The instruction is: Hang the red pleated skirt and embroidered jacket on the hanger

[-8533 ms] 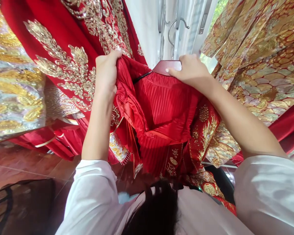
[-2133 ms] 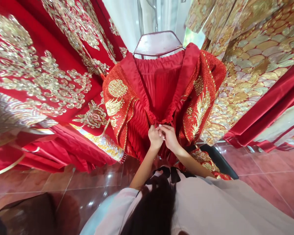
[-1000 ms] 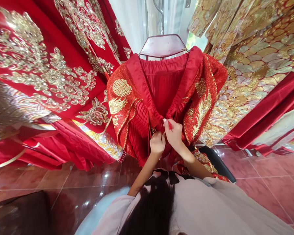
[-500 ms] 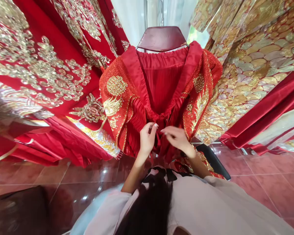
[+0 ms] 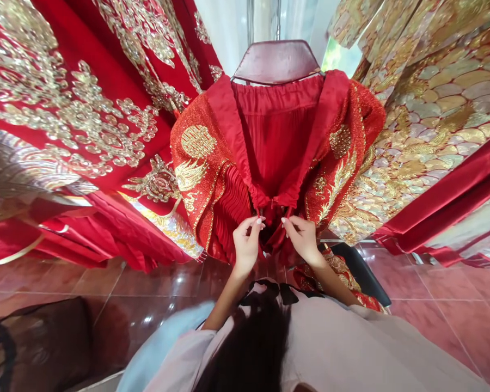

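Observation:
A red pleated skirt [image 5: 202, 163] with gold embroidered side panels hangs before me. Its gathered waistband runs over the broad dark-red hanger [image 5: 277, 61] and dips to a V at the front, where the two edges meet. Just under that point, my left hand [image 5: 247, 243] pinches what looks like one end of a thin red drawstring between thumb and forefinger. A short way to its right, my right hand [image 5: 305, 237] is pinched in the same manner on what seems the other end. The cord itself is mostly hidden by my fingertips.
Left hangs a red gown [image 5: 93, 130] with gold beading; right, a gold scale-patterned garment [image 5: 428, 125]. A black stool or bin [image 5: 363, 275] with red-gold cloth [image 5: 338, 267] stands low right. A dark bag [image 5: 36, 343] sits on the red tiled floor [image 5: 433, 305].
Earlier my hands were spread on the skirt and hanger; then they came together at the waistband's front, working the red cord. Now they have drawn apart, each pinching.

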`<action>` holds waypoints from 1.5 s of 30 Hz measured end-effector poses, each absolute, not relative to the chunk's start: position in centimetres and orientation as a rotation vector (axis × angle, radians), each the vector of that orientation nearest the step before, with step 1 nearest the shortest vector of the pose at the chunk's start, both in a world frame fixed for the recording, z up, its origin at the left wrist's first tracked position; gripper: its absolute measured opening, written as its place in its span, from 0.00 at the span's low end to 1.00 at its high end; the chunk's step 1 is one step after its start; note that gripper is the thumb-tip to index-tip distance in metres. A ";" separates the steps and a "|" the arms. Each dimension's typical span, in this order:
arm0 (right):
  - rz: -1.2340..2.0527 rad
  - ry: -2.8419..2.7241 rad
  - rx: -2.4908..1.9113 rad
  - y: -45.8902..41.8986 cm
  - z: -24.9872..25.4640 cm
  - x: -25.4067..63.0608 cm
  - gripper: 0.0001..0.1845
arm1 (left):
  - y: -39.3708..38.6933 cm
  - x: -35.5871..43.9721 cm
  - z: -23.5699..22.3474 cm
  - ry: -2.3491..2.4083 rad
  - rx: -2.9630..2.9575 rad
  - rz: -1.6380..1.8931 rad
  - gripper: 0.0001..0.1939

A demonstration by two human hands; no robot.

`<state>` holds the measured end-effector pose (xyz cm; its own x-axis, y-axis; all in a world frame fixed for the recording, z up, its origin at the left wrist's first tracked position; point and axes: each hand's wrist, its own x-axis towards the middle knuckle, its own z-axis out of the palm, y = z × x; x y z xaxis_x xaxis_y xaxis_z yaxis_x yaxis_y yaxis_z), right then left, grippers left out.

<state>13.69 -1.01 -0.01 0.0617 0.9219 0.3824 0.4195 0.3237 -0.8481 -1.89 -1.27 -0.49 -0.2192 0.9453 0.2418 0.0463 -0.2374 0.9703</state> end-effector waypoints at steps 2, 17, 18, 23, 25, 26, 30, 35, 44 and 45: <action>0.729 -1.487 -1.329 -0.5 -0.6 14.2 0.23 | -1.1 -1.6 -0.9 1.244 1.243 1.542 0.17; 1.115 -1.229 -1.071 -0.5 2.1 10.3 0.13 | -1.5 -1.5 -2.6 1.101 1.100 1.431 0.17; 1.090 -1.234 -1.094 -0.6 1.9 10.3 0.12 | -1.5 -2.2 -2.3 1.136 1.096 1.495 0.17; 0.965 -1.326 -1.142 -0.6 1.1 9.4 0.12 | -1.2 -3.7 1.2 1.304 1.506 1.773 0.11; 0.894 -1.379 -1.133 -0.6 1.0 9.1 0.12 | -0.8 -3.3 2.6 1.309 1.834 1.751 0.09; 0.858 -1.398 -1.137 -0.6 1.0 8.9 0.12 | -0.6 -3.0 3.1 1.335 1.973 1.716 0.08; 0.799 -1.426 -1.161 -0.6 0.9 8.8 0.12 | 0.8 -1.8 3.4 1.587 2.144 1.629 0.07; 0.752 -1.471 -1.170 -0.3 0.7 8.8 0.13 | 1.4 -0.8 2.0 1.709 1.841 1.788 0.18; 0.713 -1.504 -1.153 -0.1 0.4 8.7 0.15 | 1.6 -0.9 2.7 1.240 1.151 1.655 0.31; 0.736 -1.494 -1.147 -0.1 0.4 8.7 0.14 | 1.8 -1.1 2.6 1.155 1.067 1.647 0.29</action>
